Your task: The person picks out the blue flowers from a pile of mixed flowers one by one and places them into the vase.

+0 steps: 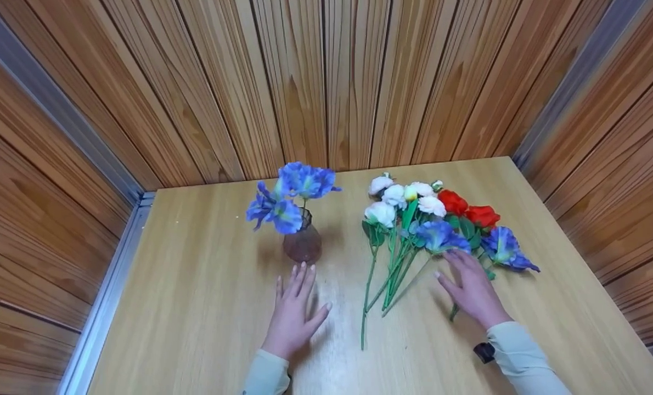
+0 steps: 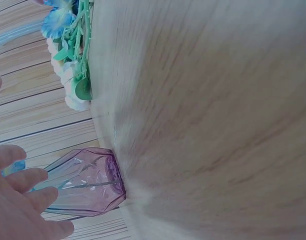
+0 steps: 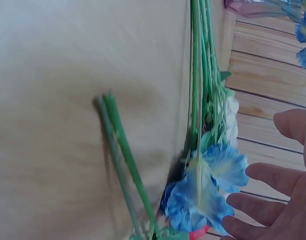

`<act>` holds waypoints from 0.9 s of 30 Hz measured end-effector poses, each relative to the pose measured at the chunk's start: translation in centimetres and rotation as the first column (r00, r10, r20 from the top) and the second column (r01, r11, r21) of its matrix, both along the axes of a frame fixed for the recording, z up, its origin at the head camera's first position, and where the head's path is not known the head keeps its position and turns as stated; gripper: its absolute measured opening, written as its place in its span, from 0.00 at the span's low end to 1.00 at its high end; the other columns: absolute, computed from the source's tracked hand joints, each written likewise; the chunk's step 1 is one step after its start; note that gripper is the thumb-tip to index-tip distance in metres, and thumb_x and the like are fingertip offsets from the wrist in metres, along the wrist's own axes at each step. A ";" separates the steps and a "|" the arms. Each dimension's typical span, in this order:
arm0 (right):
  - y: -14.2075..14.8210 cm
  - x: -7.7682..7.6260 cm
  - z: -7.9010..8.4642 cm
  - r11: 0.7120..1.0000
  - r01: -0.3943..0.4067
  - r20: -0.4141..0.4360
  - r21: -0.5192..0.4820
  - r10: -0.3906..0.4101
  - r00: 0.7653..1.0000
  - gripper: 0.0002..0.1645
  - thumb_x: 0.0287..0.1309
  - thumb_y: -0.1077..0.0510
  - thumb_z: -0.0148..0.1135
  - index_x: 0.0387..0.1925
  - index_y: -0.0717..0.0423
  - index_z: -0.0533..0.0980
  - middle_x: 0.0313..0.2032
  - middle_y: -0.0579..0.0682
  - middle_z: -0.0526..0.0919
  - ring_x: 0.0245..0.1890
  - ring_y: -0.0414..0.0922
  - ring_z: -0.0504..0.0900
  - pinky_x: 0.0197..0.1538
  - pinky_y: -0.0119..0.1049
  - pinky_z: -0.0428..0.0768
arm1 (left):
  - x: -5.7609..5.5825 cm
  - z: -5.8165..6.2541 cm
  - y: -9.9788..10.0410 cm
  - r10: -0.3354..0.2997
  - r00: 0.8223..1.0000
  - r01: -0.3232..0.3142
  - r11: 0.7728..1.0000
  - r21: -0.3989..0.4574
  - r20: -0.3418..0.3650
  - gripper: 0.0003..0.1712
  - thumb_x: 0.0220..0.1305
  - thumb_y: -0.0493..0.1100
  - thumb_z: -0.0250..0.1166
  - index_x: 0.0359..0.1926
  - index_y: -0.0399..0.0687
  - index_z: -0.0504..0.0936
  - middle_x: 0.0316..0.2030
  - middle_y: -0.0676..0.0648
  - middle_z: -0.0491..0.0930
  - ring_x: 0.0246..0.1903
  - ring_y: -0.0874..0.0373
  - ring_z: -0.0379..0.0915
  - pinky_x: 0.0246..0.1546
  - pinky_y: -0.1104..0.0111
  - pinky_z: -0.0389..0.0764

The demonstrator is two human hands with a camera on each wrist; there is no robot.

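Two blue artificial flowers (image 1: 306,180) stand in a purple glass vase (image 1: 302,244), their stems visible through the glass in the left wrist view. Just in front of the vase, my left hand (image 1: 292,320) is spread with fingers extended and holds nothing. My right hand (image 1: 473,287) hovers beside a blue flower (image 1: 440,236) lying on the pile, its fingers loosely extended and apart from the petals in the right wrist view. White flowers (image 1: 380,214) with long green stems lie to the left of that hand. Red flowers (image 1: 482,215) and another blue flower (image 1: 506,249) lie beyond it.
The wooden table (image 1: 195,307) has wood-panelled walls (image 1: 299,82) behind it and on both sides. A metal rail (image 1: 104,307) runs along its left edge. Several green stems (image 1: 395,285) point toward the front of the table.
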State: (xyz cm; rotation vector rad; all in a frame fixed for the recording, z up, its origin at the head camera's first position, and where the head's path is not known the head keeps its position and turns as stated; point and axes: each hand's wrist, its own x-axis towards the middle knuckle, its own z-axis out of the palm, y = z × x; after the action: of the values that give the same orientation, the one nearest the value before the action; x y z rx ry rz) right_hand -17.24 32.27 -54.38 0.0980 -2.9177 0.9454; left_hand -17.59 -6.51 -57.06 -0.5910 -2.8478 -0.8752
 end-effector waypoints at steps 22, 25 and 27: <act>4.0 -0.7 0.6 0.999 0.048 -0.037 0.016 -0.048 0.998 0.37 0.65 0.44 0.57 0.66 0.64 0.64 0.67 0.69 0.58 0.65 0.70 0.54 0.61 0.69 0.54 | 0.2 -0.3 0.1 -0.009 1.000 0.009 1.000 -0.016 -0.018 0.47 0.62 0.62 0.61 0.74 0.50 0.52 0.73 0.44 0.48 0.72 0.50 0.37 0.67 0.43 0.40; 4.6 -0.8 0.3 0.998 0.056 -0.038 0.018 -0.055 0.998 0.37 0.65 0.45 0.57 0.65 0.66 0.64 0.67 0.70 0.58 0.65 0.70 0.54 0.61 0.69 0.54 | 0.2 -0.4 0.2 -0.016 1.000 0.016 1.000 -0.018 -0.010 0.47 0.62 0.61 0.61 0.74 0.50 0.52 0.73 0.44 0.48 0.72 0.47 0.39 0.66 0.41 0.42; 4.9 -0.9 0.0 0.998 0.065 -0.039 0.024 -0.064 0.997 0.36 0.65 0.46 0.57 0.64 0.67 0.65 0.66 0.70 0.58 0.65 0.71 0.54 0.61 0.69 0.54 | 0.2 -0.4 0.2 -0.019 1.000 0.019 1.000 -0.025 0.003 0.47 0.62 0.64 0.59 0.74 0.51 0.51 0.73 0.44 0.47 0.72 0.47 0.38 0.67 0.42 0.42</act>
State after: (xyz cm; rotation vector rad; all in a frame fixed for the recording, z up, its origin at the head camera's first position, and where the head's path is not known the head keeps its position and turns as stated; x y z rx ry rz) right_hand -18.14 37.22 -54.34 0.0232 -2.8796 0.8873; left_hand -17.41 -6.32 -57.42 -0.6206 -2.8640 -0.8450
